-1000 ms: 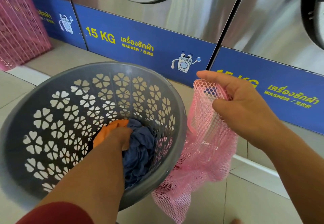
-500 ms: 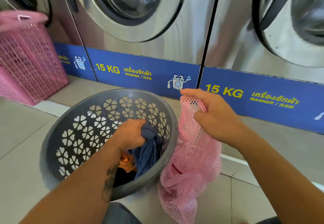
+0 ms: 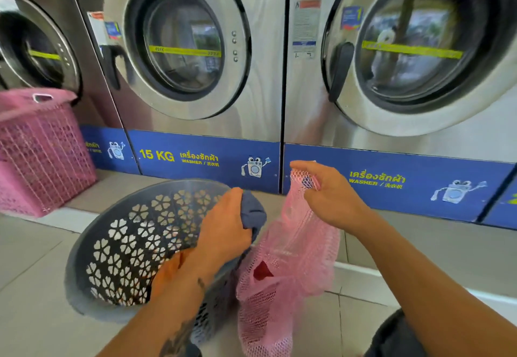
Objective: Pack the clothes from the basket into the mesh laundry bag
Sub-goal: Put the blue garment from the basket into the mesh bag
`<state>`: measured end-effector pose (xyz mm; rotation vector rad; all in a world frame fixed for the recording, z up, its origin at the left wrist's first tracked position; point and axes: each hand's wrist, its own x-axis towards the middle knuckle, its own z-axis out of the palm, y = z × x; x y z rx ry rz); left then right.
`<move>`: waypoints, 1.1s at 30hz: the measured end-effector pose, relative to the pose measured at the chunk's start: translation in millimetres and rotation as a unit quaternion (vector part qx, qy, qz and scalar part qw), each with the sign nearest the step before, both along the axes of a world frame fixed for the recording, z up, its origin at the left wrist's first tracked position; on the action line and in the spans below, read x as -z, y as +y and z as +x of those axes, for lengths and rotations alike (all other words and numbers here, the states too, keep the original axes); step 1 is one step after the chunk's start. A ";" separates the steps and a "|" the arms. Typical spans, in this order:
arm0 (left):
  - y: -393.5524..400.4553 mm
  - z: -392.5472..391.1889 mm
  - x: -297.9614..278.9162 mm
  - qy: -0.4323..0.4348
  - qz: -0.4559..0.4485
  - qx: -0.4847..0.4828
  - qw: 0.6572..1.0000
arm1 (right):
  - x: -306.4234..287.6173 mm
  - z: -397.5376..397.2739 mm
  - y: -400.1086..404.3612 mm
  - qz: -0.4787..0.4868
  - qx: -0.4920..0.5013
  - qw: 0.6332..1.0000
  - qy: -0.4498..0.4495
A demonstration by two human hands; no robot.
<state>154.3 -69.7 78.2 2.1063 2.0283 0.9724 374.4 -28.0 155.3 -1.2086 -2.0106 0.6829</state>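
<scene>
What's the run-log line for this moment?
left hand: grips blue garment | right hand: holds mesh laundry bag open | grey basket: orange garment left

Washers [image 3: 184, 49], pink hamper [image 3: 42, 155] leftward

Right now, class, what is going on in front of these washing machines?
A person is moving laundry from a grey basket on the floor into a pink mesh laundry bag. The left hand grips a blue garment above the basket's rim, beside the bag. The right hand pinches the bag's top edge and holds it up. Something dark red already shows through the mesh. An orange garment remains in the basket.
</scene>
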 end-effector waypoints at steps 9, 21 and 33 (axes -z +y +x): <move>4.3 17.3 46.8 0.077 -0.292 0.032 0.953 | 7.9 3.9 -14.6 -0.021 -0.008 1.000 -0.009; -3.8 1.3 45.8 0.052 -0.106 0.001 0.993 | 19.0 2.9 -9.5 -0.033 -0.011 0.999 0.020; -17.1 73.6 -0.8 -0.069 -0.010 0.082 0.994 | -0.5 19.4 -1.9 -0.058 -0.007 0.995 0.085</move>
